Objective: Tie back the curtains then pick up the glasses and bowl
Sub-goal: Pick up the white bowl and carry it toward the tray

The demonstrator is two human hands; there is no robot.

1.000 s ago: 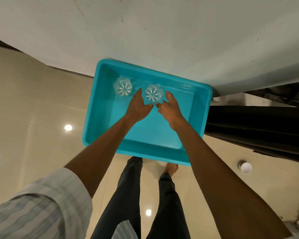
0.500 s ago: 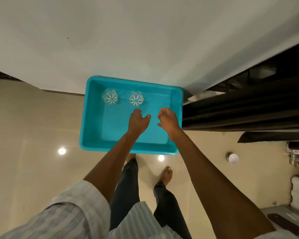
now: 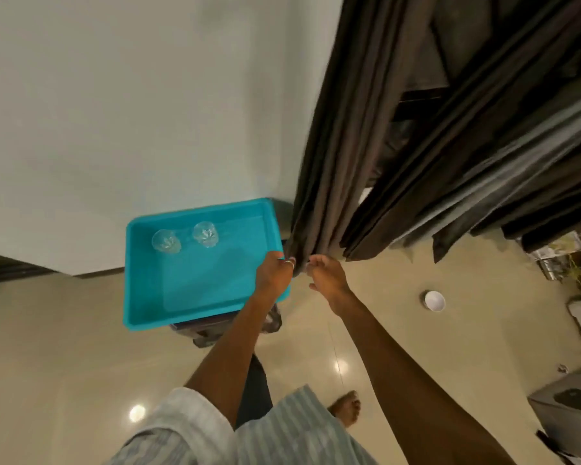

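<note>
Moved from tray (image 3: 195,210) to curtain (image 3: 332,196), the left hand (image 3: 275,273) is curled on its hem; the right hand's (image 3: 326,274) hold cannot be told. Tying back is judged begun.

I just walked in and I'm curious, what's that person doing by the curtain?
A person has the left hand and right hand at the bottom edge of the dark brown pleated curtain; blur hides whether they grip it. Two clear cut-glass tumblers stand in the turquoise plastic tub, and a small white bowl sits on the floor, untouched.
</note>
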